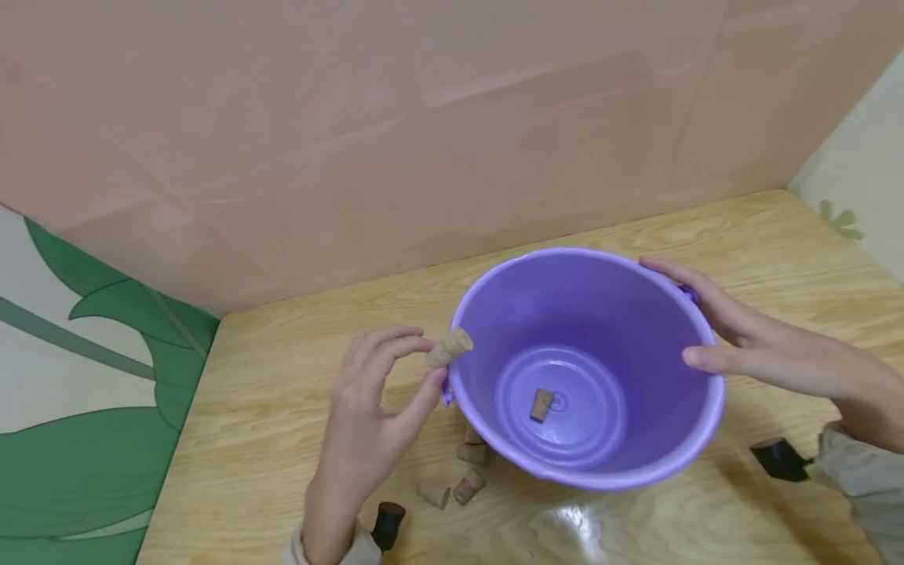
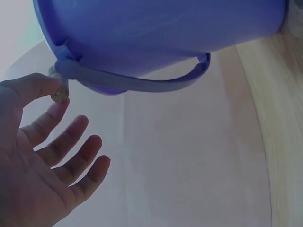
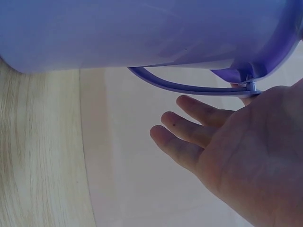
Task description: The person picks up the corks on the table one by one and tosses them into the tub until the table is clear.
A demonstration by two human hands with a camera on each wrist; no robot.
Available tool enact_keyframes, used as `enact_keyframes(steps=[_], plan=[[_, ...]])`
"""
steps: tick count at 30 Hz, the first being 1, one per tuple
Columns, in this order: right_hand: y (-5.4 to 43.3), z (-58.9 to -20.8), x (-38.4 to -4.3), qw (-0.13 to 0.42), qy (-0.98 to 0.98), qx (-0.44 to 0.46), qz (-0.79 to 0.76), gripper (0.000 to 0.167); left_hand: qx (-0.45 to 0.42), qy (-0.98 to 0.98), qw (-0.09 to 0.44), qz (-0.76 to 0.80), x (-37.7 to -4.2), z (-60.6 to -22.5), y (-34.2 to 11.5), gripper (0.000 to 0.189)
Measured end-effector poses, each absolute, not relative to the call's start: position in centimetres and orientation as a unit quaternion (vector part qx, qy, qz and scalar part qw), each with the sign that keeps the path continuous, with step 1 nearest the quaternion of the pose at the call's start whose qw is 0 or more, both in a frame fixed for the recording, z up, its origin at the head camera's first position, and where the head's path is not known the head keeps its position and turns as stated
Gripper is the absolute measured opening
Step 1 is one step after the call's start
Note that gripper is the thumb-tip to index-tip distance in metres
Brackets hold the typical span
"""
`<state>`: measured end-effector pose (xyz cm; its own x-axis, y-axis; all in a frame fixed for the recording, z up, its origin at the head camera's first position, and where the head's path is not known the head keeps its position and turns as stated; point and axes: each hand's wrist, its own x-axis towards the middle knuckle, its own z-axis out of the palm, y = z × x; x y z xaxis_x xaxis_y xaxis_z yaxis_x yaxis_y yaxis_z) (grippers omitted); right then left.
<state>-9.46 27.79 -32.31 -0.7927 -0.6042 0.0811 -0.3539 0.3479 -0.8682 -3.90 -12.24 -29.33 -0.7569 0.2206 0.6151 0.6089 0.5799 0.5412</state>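
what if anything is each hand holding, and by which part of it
The left hand pinches a cork by the end nearer the palm; the right hand holds the purple bucket by the right side of its rim.

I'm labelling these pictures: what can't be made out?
Loose corks: head view, bucket rim covers some; count uncertain.
Handle: head view, mostly behind the bucket.
Bucket floor: both wrist views, hidden by outer wall.
Held cork: left wrist view, partly hidden by the thumb.
Right sleeve: head view, cut by frame edge.

Smooth plastic bucket (image 1: 565, 306), matt cork stoppers (image 1: 452, 347), glossy wood-grain table (image 1: 261, 408)
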Motion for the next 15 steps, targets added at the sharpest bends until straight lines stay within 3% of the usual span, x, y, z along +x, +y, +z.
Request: enact_keyframes(steps=[15], plan=[[28.0,-32.1,-9.3,0.127,0.817,-0.297,-0.477,0.090,-0.254,-0.862,0.239,-0.367,-4.5,-29.4,-10.0,0.024]])
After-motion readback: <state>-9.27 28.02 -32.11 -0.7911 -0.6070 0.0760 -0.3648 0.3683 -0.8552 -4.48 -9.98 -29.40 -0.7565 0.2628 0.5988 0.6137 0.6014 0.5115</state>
